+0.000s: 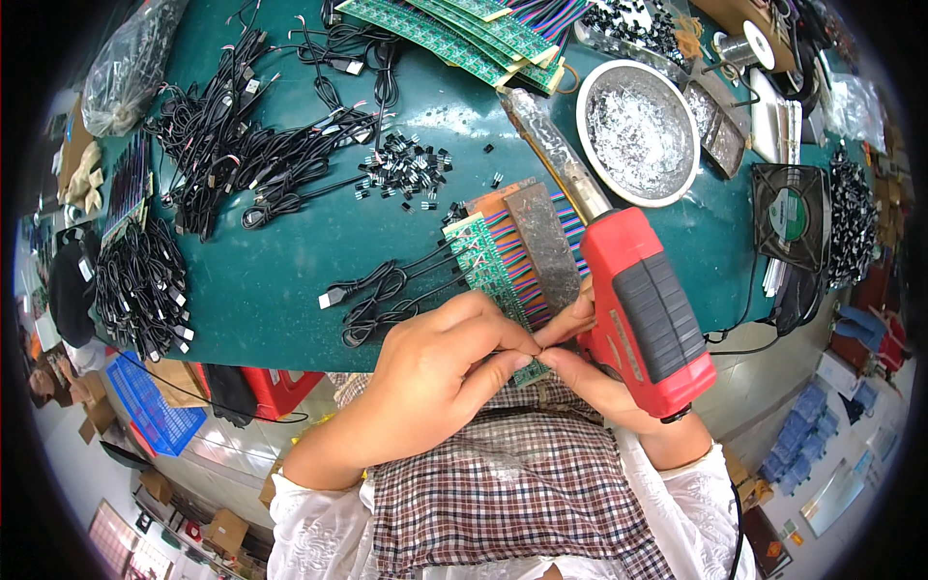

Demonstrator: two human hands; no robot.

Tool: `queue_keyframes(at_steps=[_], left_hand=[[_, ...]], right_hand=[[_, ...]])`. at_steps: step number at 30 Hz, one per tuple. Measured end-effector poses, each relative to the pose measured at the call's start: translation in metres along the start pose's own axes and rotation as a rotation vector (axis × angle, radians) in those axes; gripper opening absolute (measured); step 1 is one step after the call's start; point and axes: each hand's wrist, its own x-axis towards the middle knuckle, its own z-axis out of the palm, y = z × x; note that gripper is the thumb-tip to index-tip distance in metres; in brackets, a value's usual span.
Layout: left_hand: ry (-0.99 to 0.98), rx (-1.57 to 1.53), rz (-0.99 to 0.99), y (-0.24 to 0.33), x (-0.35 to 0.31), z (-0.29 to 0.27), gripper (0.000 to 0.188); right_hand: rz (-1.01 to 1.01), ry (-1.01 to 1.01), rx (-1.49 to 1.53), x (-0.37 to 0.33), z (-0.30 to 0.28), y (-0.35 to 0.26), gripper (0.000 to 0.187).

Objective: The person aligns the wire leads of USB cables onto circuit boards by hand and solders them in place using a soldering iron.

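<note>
A green circuit board [474, 256] with colored ribbon wires lies at the table's near edge, and a rusty metal bar [543, 246] rests across the wires. Black USB cables [382, 290] run to the board's far left end. My left hand [440, 372] is closed in a pinch over the board's near end; what is between the fingertips is too small to make out. Against its fingertips, the thumb and index finger of my right hand [590, 372] come together. A red soldering gun [643, 300] with a black grip sits in my right hand, its metal tip pointing away.
Bundles of black USB cables [222, 145] cover the far left, beside small loose connectors [406, 169]. Stacked circuit boards [464, 39] lie at the back. A white bowl [583, 130] of solder scraps, a solder spool [746, 48] and a small fan [791, 215] stand at right.
</note>
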Motion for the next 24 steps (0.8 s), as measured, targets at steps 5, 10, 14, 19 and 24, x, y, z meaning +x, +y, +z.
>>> queue_keyframes(at_steps=[5,10,14,19,24], left_hand=[[0.049,0.044,-0.048,0.006,-0.003,0.004,0.012],[0.334,0.290,0.139,-0.004,-0.005,0.011,0.013],[0.454,0.352,-0.012,-0.005,0.005,0.001,0.009],[0.472,0.414,-0.084,-0.012,0.014,0.003,0.009],[0.498,0.460,-0.061,-0.015,0.019,0.006,0.013]], right_hand=[[0.019,0.052,-0.039,-0.004,0.000,0.009,0.059],[-0.142,0.034,-0.229,-0.008,-0.008,0.011,0.057],[-0.183,0.082,-0.543,-0.006,-0.019,-0.016,0.023],[-0.170,0.069,-0.470,-0.033,-0.026,-0.010,0.026],[0.138,0.082,-0.354,-0.087,-0.040,0.005,0.034]])
